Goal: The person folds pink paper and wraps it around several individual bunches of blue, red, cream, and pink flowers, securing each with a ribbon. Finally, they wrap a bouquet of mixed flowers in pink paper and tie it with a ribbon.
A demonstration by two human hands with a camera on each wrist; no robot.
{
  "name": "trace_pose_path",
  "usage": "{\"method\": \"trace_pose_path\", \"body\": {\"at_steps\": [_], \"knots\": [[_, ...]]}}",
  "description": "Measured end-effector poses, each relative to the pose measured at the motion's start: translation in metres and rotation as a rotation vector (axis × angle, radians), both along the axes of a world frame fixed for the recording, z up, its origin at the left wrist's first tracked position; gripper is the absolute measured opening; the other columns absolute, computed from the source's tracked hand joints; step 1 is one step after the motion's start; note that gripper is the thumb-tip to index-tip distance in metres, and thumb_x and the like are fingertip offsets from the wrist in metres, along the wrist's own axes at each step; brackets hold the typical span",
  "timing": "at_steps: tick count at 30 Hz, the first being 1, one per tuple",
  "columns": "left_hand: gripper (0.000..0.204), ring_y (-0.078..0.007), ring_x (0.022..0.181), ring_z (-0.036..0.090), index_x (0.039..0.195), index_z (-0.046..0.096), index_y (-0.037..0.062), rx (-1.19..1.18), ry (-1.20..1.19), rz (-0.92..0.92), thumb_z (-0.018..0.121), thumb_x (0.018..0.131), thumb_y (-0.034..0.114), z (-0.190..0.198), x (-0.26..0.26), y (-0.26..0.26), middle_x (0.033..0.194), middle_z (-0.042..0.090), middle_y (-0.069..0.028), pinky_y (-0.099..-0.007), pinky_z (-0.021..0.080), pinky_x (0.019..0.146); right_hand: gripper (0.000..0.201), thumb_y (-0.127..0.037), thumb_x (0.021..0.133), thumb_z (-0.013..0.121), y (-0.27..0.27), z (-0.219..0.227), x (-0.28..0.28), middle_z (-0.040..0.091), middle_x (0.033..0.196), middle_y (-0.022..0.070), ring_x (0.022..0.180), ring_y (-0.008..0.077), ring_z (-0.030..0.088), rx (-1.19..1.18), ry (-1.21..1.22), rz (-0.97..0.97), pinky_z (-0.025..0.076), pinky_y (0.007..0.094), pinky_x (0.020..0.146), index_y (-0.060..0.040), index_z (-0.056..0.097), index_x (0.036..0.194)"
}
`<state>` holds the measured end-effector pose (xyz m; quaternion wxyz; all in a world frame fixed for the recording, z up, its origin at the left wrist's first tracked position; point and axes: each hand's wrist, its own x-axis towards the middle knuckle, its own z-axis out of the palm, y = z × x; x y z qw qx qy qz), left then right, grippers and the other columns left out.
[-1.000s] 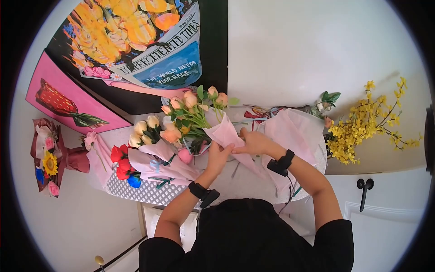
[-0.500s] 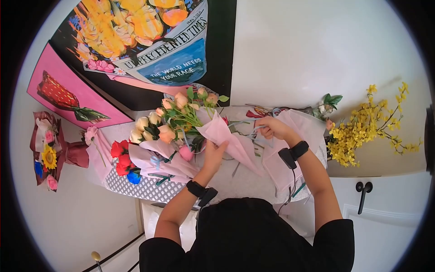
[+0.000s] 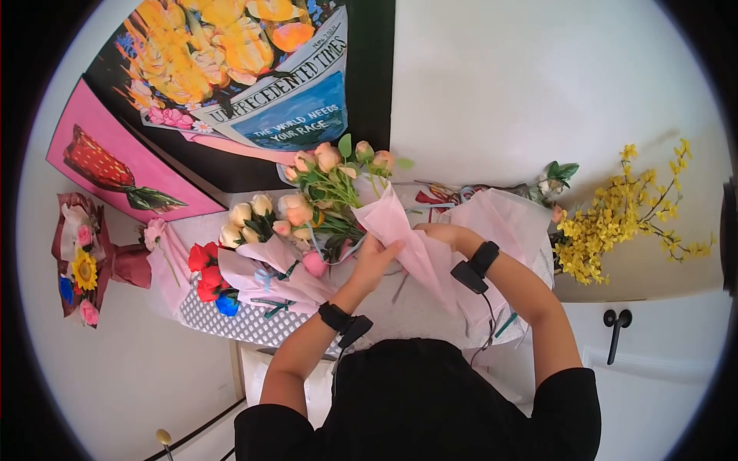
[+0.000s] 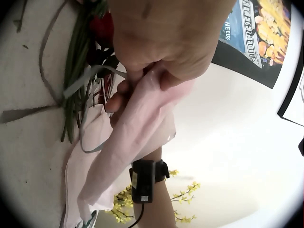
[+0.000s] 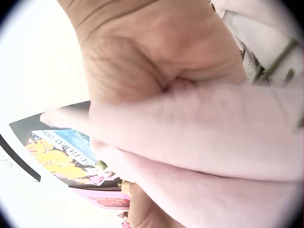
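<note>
Pink wrapping paper lies around the green stems of peach roses. My left hand grips the paper near its upper left edge; in the left wrist view the thumb and fingers of the left hand pinch its gathered end, and a grey ribbon hangs beside them. On the paper's far side is my right hand, its fingers mostly behind the sheet. Seen from the right wrist, the palm of the right hand bears against the pink paper, its fingertips hidden.
To the left lie a wrapped bouquet, cream roses and red roses. Another pink sheet is at the right, beside yellow blossoms. Paintings lean at the back left.
My right hand has moved from a light ribbon at the right back to the pink paper. The paper and peach roses have shifted slightly right, with my left hand still on the paper.
</note>
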<state>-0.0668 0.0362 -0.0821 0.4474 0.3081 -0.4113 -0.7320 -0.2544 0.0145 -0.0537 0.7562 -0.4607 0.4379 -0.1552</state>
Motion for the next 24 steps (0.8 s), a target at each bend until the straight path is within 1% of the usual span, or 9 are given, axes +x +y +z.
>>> {"method": "trace_pose_path", "body": {"at_steps": [2,5,7,8,10,13,17,19,24], "knots": [[0.052,-0.0149,0.106,0.051,0.128,0.033,0.0046,-0.039,0.004,0.025,0.057,0.083,0.001,0.001,0.0,0.0,0.117,0.049,-0.0054,-0.0293,0.043,0.088,0.03,-0.016,0.076,0.059,-0.003,-0.003,0.0,0.064,0.093,0.0106,0.075,0.0157,0.061,0.058,-0.058,0.035,0.049,0.0282,0.068,0.003,0.061,0.098],[0.052,-0.0148,0.108,0.048,0.128,0.032,0.0021,-0.115,-0.011,0.056,0.058,0.083,0.001,0.004,0.001,-0.001,0.118,0.048,-0.0063,-0.0292,0.039,0.092,0.032,-0.024,0.077,0.061,-0.02,-0.035,-0.023,0.063,0.085,0.0072,0.067,0.0138,0.058,0.113,-0.18,0.088,0.047,0.0271,0.057,0.001,0.062,0.096],[0.051,-0.0142,0.108,0.048,0.127,0.033,0.0014,-0.127,-0.056,0.016,0.058,0.083,0.002,0.003,0.003,-0.002,0.118,0.048,-0.0064,-0.0286,0.038,0.093,0.034,-0.032,0.078,0.061,-0.035,-0.049,-0.046,0.059,0.074,0.0034,0.059,0.0117,0.052,0.642,-0.533,0.297,0.04,0.0262,0.048,-0.0012,0.062,0.093],[0.051,-0.0142,0.108,0.048,0.127,0.033,0.0014,-0.127,-0.055,0.016,0.058,0.083,0.002,0.0,0.003,-0.002,0.118,0.048,-0.0064,-0.0286,0.038,0.093,0.034,-0.032,0.078,0.061,-0.032,-0.044,-0.043,0.059,0.074,0.0034,0.059,0.0117,0.052,0.643,-0.532,0.297,0.04,0.0262,0.048,-0.0012,0.062,0.093],[0.05,-0.0143,0.107,0.048,0.126,0.034,0.0011,-0.122,-0.073,0.025,0.058,0.083,0.003,-0.008,0.0,-0.002,0.118,0.048,-0.0068,-0.029,0.039,0.092,0.036,-0.038,0.079,0.059,-0.021,-0.014,-0.027,0.053,0.066,0.0006,0.056,0.0098,0.047,0.123,0.096,0.295,0.032,0.0255,0.043,-0.004,0.063,0.09],[0.046,-0.014,0.104,0.05,0.124,0.037,0.0008,-0.156,-0.195,0.15,0.058,0.083,0.005,-0.029,-0.008,0.003,0.114,0.051,-0.0062,-0.0286,0.039,0.09,0.041,-0.041,0.082,0.055,-0.013,0.026,-0.001,0.056,0.069,0.0023,0.059,0.0117,0.049,-0.258,0.427,0.518,0.036,0.0274,0.046,-0.0021,0.063,0.093],[0.043,-0.0162,0.101,0.052,0.121,0.04,-0.0005,0.031,-0.162,0.154,0.06,0.083,0.007,-0.039,-0.008,-0.003,0.112,0.052,-0.0065,-0.0298,0.042,0.087,0.051,-0.046,0.085,0.052,-0.013,0.002,-0.002,0.063,0.09,0.0111,0.077,0.0164,0.057,-0.303,0.466,0.475,0.044,0.0279,0.066,0.0021,0.061,0.098],[0.038,-0.0194,0.097,0.056,0.116,0.046,-0.0011,0.297,0.306,0.22,0.06,0.082,0.008,-0.031,-0.01,-0.013,0.109,0.056,-0.0075,-0.0323,0.046,0.083,0.052,-0.044,0.087,0.051,-0.006,0.013,0.002,0.061,0.099,0.0116,0.087,0.0181,0.055,-0.26,0.422,0.48,0.042,0.0304,0.079,0.0033,0.058,0.107],[0.024,-0.0179,0.09,0.059,0.105,0.055,0.0009,0.488,0.274,0.241,0.061,0.082,0.008,-0.033,-0.013,-0.03,0.101,0.06,-0.0069,-0.0311,0.048,0.078,0.047,-0.039,0.09,0.05,-0.008,-0.04,-0.002,0.059,0.108,0.0098,0.095,0.0168,0.053,-0.086,0.3,0.44,0.04,0.0287,0.084,0.0014,0.054,0.114]]}}
